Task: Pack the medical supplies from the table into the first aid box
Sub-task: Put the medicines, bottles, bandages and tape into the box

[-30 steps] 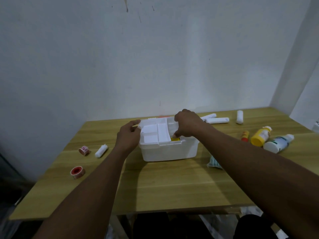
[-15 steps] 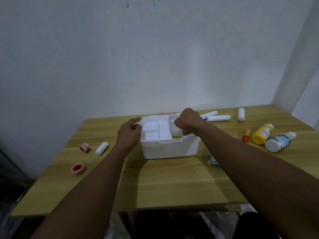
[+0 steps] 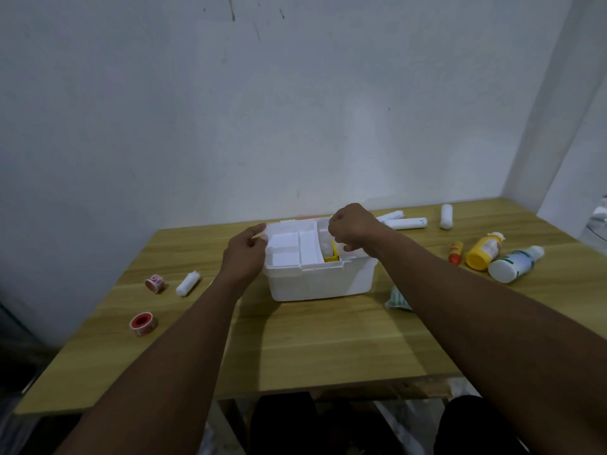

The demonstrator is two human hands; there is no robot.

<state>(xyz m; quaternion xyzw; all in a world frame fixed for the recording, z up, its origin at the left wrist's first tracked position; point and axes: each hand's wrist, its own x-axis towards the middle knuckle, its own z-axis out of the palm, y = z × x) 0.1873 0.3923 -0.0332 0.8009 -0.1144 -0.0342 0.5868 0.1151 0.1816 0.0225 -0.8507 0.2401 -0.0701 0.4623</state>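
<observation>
White first aid box [image 3: 320,280] stands open at mid-table, lid not identifiable from this angle; a white divided tray [image 3: 295,247] sits in its top, compartments on the left bare, a yellow item [image 3: 331,254] showing at the tray's right edge. Left hand [image 3: 244,254] rests against the box's upper left corner, fingers curled on the rim, apparently steadying it; grip partly closed on the rim. Right hand [image 3: 353,226] is over the right compartment, fingers curled down and inward; whether it pinches the tray edge, an item, or nothing cannot be told, fingertips hidden behind the knuckles. Judgement: step in hand is placing or seating something in the right side of the box, or shifting the tray; packing is at an early stage, most supplies being out on the wooden table [image 3: 328,339]. Outstanding: two red tape rolls [image 3: 142,323] and a small gauze roll [image 3: 188,284] at left; teal packet [image 3: 397,298] just beside the box's right front corner; white rolls [image 3: 405,222] and one more [image 3: 446,216] at rear right; small orange tube [image 3: 456,252], yellow bottle [image 3: 483,251], white bottle [image 3: 514,264] at right. Next move likely calls for freeing the right hand and reaching the nearest item, probably the teal packet; the bottles are bulky and will probably need the deep section under the tray, so order of loading matters.
</observation>
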